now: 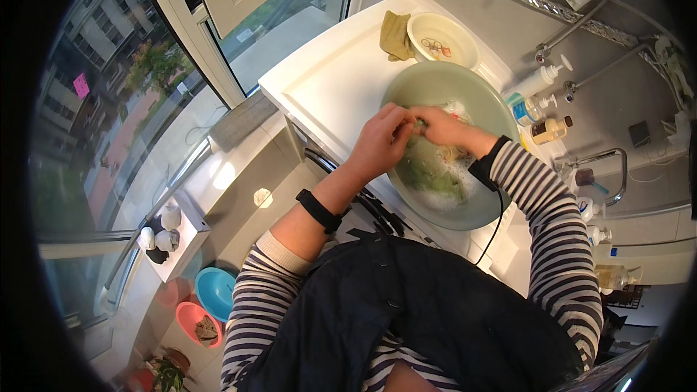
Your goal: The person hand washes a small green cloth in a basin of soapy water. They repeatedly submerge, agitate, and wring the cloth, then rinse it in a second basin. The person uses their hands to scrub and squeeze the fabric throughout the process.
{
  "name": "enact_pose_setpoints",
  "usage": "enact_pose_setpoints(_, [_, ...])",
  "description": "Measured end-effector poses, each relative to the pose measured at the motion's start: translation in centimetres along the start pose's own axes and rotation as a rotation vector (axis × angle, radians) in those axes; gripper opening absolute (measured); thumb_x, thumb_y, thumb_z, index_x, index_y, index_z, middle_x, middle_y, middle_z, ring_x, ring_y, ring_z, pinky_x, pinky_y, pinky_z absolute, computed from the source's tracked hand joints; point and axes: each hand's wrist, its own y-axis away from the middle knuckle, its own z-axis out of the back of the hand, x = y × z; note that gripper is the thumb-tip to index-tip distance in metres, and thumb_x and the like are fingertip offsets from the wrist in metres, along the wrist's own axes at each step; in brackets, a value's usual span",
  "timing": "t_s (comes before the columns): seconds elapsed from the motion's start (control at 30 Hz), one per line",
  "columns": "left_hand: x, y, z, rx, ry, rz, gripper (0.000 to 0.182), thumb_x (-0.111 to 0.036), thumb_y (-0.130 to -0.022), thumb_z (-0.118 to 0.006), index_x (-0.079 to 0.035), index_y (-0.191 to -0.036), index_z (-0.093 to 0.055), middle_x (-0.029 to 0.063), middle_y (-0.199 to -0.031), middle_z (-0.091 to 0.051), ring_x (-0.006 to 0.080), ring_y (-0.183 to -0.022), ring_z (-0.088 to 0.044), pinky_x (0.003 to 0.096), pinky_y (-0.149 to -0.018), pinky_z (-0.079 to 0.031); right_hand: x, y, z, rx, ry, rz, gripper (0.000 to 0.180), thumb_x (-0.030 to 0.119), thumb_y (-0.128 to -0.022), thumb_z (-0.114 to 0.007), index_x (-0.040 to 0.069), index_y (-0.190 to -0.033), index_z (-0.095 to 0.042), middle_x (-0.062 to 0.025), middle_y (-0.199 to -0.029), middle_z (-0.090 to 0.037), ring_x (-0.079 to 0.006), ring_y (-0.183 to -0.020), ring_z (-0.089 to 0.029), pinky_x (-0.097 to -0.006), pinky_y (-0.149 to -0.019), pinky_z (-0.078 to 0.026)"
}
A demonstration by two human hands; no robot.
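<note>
A large pale green basin (452,79) stands on the white counter with sudsy water inside. Light green wet cloth (433,178) lies in it, partly under the foam, with small patches of red and yellow near the foam. Over the basin, my left hand (383,139) and my right hand (444,126) meet, fingers bent around a bit of greenish cloth between them. My fingers hide most of what they grip. Each wrist wears a black band, and a black cable hangs from the right one.
Behind the basin are a cream washbowl (460,38) and an olive cloth (396,36). Pump bottles (536,84) and a faucet (621,174) line the right side. Blue (215,291) and pink (190,318) basins sit on the floor at left, below a window (136,92).
</note>
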Motion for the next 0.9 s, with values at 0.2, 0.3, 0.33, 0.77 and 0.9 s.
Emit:
enact_pose_setpoints(0.2, [-0.3, 0.0, -0.1, -0.019, 0.010, 0.019, 0.006, -0.001, -0.086, -0.059, -0.002, -0.091, -0.058, 0.0080, -0.079, -0.054, 0.0192, -0.064, -0.054, 0.0293, -0.060, -0.045, -0.3, 0.2, 4.0, -0.080, 0.145, -0.241, 0.018, 0.014, -0.089, -0.058, 0.004, -0.103, -0.056, -0.0149, -0.101, -0.059, -0.0322, -0.094, -0.057, -0.0413, -0.081, -0.045])
enact_pose_setpoints(0.3, [-0.3, 0.0, -0.1, -0.015, 0.004, 0.021, 0.006, -0.001, -0.086, -0.059, -0.002, -0.091, -0.058, 0.0082, -0.079, -0.053, 0.0197, -0.064, -0.053, 0.0293, -0.060, -0.045, -1.7, 0.5, 1.8, -0.018, 0.314, -0.077, 0.034, 0.014, -0.086, -0.062, 0.006, -0.117, -0.052, -0.0183, -0.112, -0.052, -0.0357, -0.100, -0.054, -0.0416, -0.085, -0.045])
enact_pose_setpoints(0.33, [-0.3, 0.0, -0.1, -0.012, -0.001, 0.015, 0.006, -0.001, -0.086, -0.059, -0.002, -0.091, -0.058, 0.0083, -0.079, -0.053, 0.0199, -0.064, -0.053, 0.0293, -0.060, -0.045, -2.2, 0.6, 0.8, 0.060, 0.354, -0.097, 0.040, 0.014, -0.084, -0.063, 0.007, -0.122, -0.050, -0.0197, -0.116, -0.049, -0.0373, -0.102, -0.053, -0.0416, -0.086, -0.045])
enact_pose_setpoints(0.77, [-0.2, 0.1, -0.2, 0.012, -0.065, 0.001, 0.006, -0.002, -0.085, -0.059, -0.003, -0.091, -0.058, 0.0095, -0.081, -0.054, 0.0232, -0.068, -0.057, 0.0315, -0.062, -0.046, -3.6, 0.7, -1.0, 0.176, 0.206, -0.045, 0.038, 0.009, -0.082, -0.061, 0.005, -0.119, -0.052, -0.0209, -0.114, -0.057, -0.0383, -0.104, -0.054, -0.0432, -0.087, -0.045])
enact_pose_setpoints(0.9, [-0.2, -0.1, -0.6, 0.138, -0.229, 0.004, 0.019, -0.008, -0.085, -0.059, -0.004, -0.103, -0.055, 0.0151, -0.090, -0.057, 0.0342, -0.079, -0.060, 0.0409, -0.068, -0.048, -0.6, 1.1, 0.8, 0.061, 0.125, -0.259, 0.020, 0.014, -0.088, -0.055, 0.001, -0.103, -0.056, -0.0220, -0.100, -0.060, -0.0390, -0.098, -0.056, -0.0442, -0.083, -0.043])
